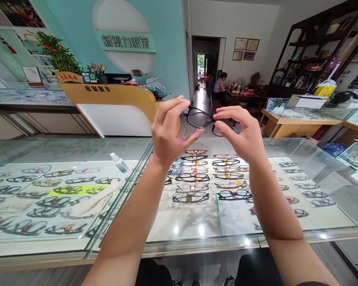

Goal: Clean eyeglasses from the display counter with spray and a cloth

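Black-framed glasses (200, 120) sit between your hands — left hand (168, 133) gripping one side, right hand (243, 130) pinching the other — above the glass counter (185, 224) (rows of eyewear (192, 177) inside).

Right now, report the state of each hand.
Left hand: thumb and fingers spread at the black-framed glasses; whether it grips them cannot be told.
Right hand: closed, holding them in a pinch.

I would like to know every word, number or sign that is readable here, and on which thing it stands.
"新视力眼镜": green wall sign.
"收银服务": yellow counter.
"it": dark card in the glass case; its other words are partly hidden.
Too small or blurred to read: wooden plaque, green counter card, bottle label, framed papers.
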Available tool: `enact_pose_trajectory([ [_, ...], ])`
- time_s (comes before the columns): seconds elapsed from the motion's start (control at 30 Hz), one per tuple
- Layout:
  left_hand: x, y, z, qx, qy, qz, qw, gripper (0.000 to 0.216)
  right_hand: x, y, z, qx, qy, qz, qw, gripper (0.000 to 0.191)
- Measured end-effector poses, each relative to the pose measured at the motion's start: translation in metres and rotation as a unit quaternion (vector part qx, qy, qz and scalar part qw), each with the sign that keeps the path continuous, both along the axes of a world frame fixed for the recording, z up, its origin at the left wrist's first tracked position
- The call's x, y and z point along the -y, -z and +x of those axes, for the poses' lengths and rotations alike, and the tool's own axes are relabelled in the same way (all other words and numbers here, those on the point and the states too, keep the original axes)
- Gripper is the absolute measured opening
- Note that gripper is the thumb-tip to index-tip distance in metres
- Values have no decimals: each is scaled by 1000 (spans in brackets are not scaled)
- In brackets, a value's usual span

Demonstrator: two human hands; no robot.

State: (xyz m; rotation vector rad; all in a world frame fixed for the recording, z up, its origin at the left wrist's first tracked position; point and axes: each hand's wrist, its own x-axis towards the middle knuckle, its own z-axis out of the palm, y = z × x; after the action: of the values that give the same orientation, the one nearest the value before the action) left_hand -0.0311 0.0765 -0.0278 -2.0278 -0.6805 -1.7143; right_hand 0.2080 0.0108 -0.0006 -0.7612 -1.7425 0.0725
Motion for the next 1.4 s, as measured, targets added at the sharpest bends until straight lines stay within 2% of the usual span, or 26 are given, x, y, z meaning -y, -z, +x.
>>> enact_pose_trajectory([
  [0.13, 7, -2, 7, -9, -13, -17, 1000, 76, 2, 0, 0, 29, 14, -6, 999, 17],
  [0.27, 15, -2, 10, -13, 9, -18, 1000, 76, 0, 0, 5, 13, -28, -39, 999, 19],
  [0.43, 19, 1, 17, -4, 73, -42, 996, 79, -8, 3, 6, -39, -94, -101, 990, 27],
  [0.6, 10, 3, 19, 18, 146, -123, 981, 86, -16, 6, 4, -63, -185, -224, 955, 39],
  [0.77, 4, 1, 17, 17, 233, -160, 959, 88, -18, 5, 5, -50, -226, -265, 936, 45],
  [0.83, 3, 0, 17, 20, 215, -169, 962, 88, -19, 6, 5, -50, -216, -257, 941, 47],
  [0.93, 4, -1, 20, 51, 130, -140, 980, 89, -22, 9, 3, -62, -176, -222, 957, 52],
  [0.97, 6, -1, 22, 75, 111, -107, 985, 84, -23, 10, 2, -66, -160, -208, 963, 53],
  [1.03, 16, 0, 28, 116, 105, -43, 987, 59, -26, 14, -1, -73, -128, -178, 973, 54],
  [1.07, 23, 1, 31, 126, 111, -39, 985, 46, -26, 15, -3, -77, -110, -159, 978, 53],
  [1.1, 31, 1, 36, 124, 121, -56, 983, 38, -25, 16, -5, -79, -94, -139, 983, 51],
  [1.23, 59, -1, 50, 114, 126, -245, 954, 37, -13, 18, -18, -62, -24, -64, 996, 38],
  [1.33, 61, -3, 54, 140, 148, -284, 937, 41, -1, 18, -30, -16, 45, -38, 998, 27],
  [1.4, 56, -2, 52, 160, 154, -290, 931, 45, 6, 18, -36, 12, 62, -36, 997, 26],
])
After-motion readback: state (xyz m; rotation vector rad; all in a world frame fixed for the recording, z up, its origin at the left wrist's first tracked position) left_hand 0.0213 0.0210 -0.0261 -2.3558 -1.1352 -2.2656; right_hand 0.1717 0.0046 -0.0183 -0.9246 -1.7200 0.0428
